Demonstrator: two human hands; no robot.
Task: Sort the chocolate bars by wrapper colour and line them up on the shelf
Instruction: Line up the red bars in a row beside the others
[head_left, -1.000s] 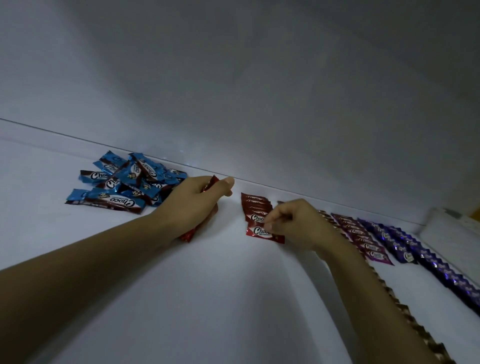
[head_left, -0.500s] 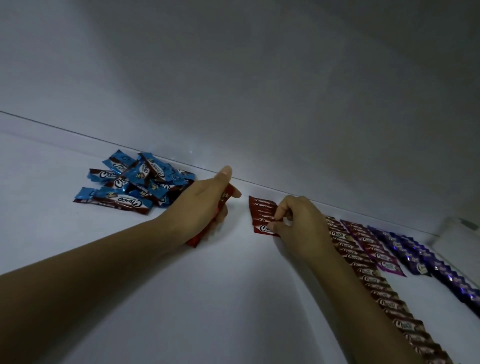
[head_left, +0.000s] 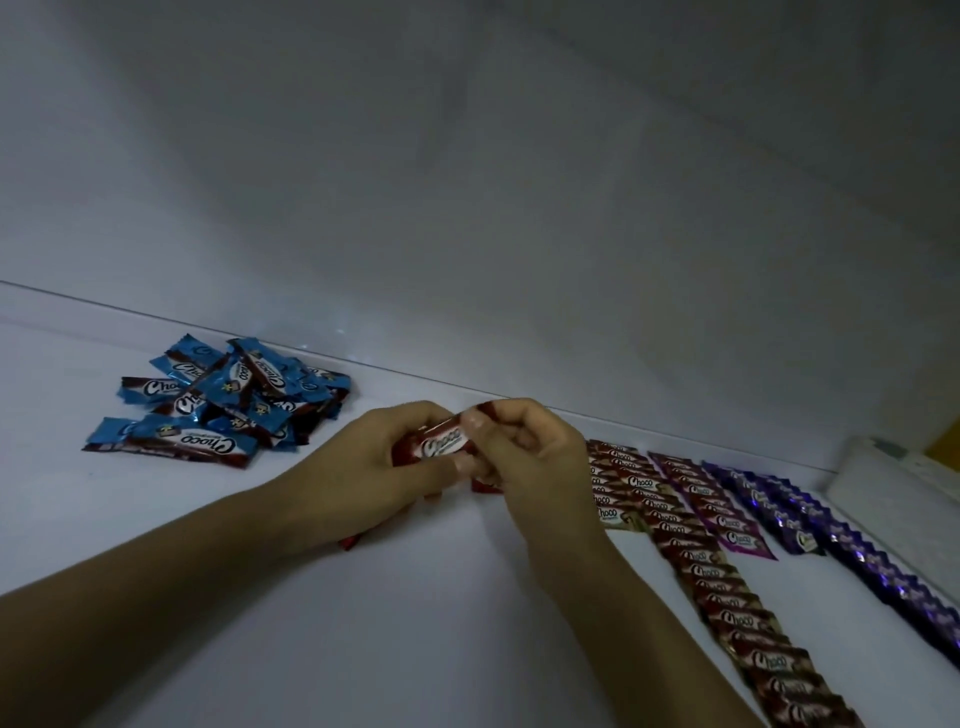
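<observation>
White shelf (head_left: 363, 649): sorted rows (head_left: 727, 587) on your right, blue bars (head_left: 223, 410) heaped left. Your left grip (head_left: 363, 467) holds a red bar (head_left: 441, 441); your right grip (head_left: 530, 457) pinches its end, likely to place it.

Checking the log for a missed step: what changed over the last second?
The right hand left the red row and moved left to pinch the red bar that the left hand grips. The blue pile and the sorted rows stayed put.

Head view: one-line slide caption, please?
The left hand and right hand grip a red foil-wrapped chocolate bar between blue-wrapped pile and sorted rows.
</observation>
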